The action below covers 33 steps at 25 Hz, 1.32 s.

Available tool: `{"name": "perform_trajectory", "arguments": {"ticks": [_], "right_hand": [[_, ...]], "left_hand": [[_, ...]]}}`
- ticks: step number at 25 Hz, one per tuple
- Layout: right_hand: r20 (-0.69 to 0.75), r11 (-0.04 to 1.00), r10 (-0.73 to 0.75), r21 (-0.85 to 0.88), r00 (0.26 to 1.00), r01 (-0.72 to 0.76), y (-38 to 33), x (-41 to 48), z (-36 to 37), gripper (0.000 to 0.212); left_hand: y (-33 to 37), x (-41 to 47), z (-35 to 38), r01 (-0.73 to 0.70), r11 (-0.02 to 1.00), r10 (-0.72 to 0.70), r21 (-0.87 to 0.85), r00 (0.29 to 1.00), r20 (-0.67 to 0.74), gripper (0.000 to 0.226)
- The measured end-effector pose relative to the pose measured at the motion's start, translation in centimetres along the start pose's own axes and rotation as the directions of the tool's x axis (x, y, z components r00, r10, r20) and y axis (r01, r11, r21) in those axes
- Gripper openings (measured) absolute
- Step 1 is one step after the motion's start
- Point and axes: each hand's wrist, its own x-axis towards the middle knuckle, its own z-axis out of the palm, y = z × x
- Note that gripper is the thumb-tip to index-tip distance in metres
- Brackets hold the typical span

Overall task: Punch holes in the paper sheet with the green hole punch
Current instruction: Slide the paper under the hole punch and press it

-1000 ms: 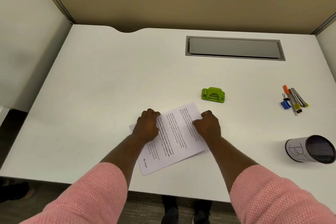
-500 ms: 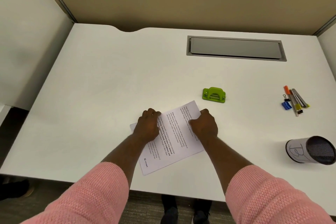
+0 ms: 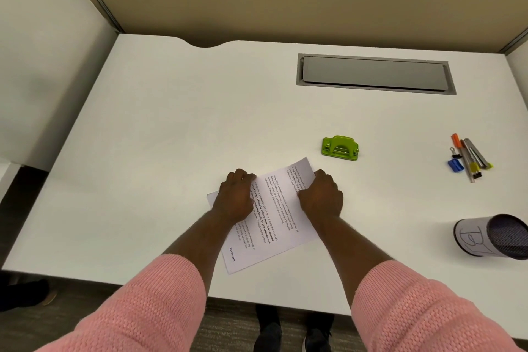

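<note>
Paper sheet (image 3: 271,217) reading "E-mail" lies gripped by left hand (image 3: 235,200) and right hand (image 3: 321,197).

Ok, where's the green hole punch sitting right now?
In the head view the green hole punch sits untouched on the white desk, just beyond the paper sheet and the right hand, nearer than the grey cable hatch.

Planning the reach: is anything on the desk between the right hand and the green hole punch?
Nothing visible. Only bare white desk separates the right hand, resting on the printed paper sheet, from the green hole punch.
</note>
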Motion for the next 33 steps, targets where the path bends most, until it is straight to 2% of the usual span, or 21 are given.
{"name": "perform_trajectory", "arguments": {"ticks": [3,7,11,14,18,21,23,25,28,31,33], "right_hand": [[-0.006,0.999,-0.031,-0.031,0.999,0.031,-0.4,-0.3,0.1,0.041],[-0.045,1.000,-0.010,-0.029,0.999,0.009,-0.5,-1.4,0.7,0.057],[-0.043,1.000,0.029,-0.004,0.999,-0.030,-0.6,-0.7,0.1,0.053],[0.007,0.995,0.081,0.061,0.997,-0.081,-1.1,-0.8,0.3,0.051],[0.089,0.954,0.108,0.272,0.990,-0.129,-1.0,-0.1,-0.5,0.059],[0.187,0.927,0.119,0.330,0.975,-0.177,0.0,1.2,-2.1,0.061],[0.248,0.894,0.127,0.391,0.960,-0.219,1.2,2.0,-3.0,0.051],[0.280,0.864,0.125,0.440,0.952,-0.243,2.4,2.5,-3.2,0.029],[0.300,0.852,0.103,0.466,0.948,-0.240,3.8,2.2,-3.0,0.040],[0.315,0.814,0.085,0.525,0.945,-0.248,5.3,1.6,-2.7,0.018],[0.312,0.791,0.072,0.561,0.947,-0.245,6.1,1.3,-2.6,0.011]], "left_hand": [[0.0,0.0,0.0,-0.004,1.000,0.004,0.009,1.000,-0.005,0.061],[-0.1,-0.7,0.5,-0.027,1.000,0.028,0.007,0.999,-0.021,0.063],[-0.2,-0.7,0.6,-0.020,0.999,0.021,0.028,0.999,-0.028,0.069],[-0.1,-0.6,0.6,-0.022,0.999,0.023,0.041,0.999,-0.024,0.068],[-0.3,-0.7,0.8,-0.037,0.998,0.039,0.046,0.998,-0.039,0.066],[-0.4,-0.7,0.9,-0.043,0.998,0.045,0.052,0.998,-0.038,0.066],[-0.3,-0.7,0.9,-0.041,0.998,0.043,0.054,0.998,-0.035,0.067],[-0.4,-0.5,0.8,-0.047,0.997,0.049,0.067,0.998,-0.029,0.068],[-0.3,-0.4,0.6,-0.057,0.993,0.060,0.102,0.998,-0.027,0.069],[-0.1,-0.4,0.4,-0.049,0.994,0.051,0.093,0.998,-0.023,0.070],[0.1,-0.7,0.3,-0.031,0.999,0.032,0.035,0.999,-0.043,0.070]]}}
